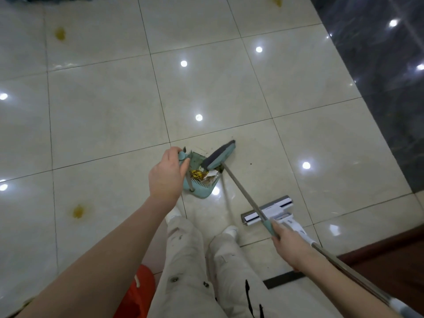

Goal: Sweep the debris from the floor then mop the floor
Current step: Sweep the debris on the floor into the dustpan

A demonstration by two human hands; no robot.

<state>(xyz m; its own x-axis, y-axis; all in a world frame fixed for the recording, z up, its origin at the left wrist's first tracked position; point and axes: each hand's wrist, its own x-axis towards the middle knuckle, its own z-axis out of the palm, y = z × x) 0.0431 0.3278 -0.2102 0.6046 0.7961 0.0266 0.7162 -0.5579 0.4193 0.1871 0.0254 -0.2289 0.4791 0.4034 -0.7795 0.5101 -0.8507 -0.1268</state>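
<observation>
My left hand (167,174) grips the teal top of a teal dustpan's (202,188) upright handle. The pan stands on the cream tile floor just ahead of my feet and holds yellow and silvery wrapper debris (199,175). My right hand (289,245) is closed around the teal grip of a broom whose metal pole (243,191) runs up-left. The broom's grey and teal head (221,155) rests at the pan's mouth, over the debris. A white flat mop (269,210) lies on the floor under the pole, near my right hand.
Yellow stains mark the tiles at left (78,211), upper left (60,33) and top (277,0). A small dark crumb (251,164) lies right of the broom. Dark glossy flooring (390,76) borders the right side. A red object (140,292) sits by my left leg.
</observation>
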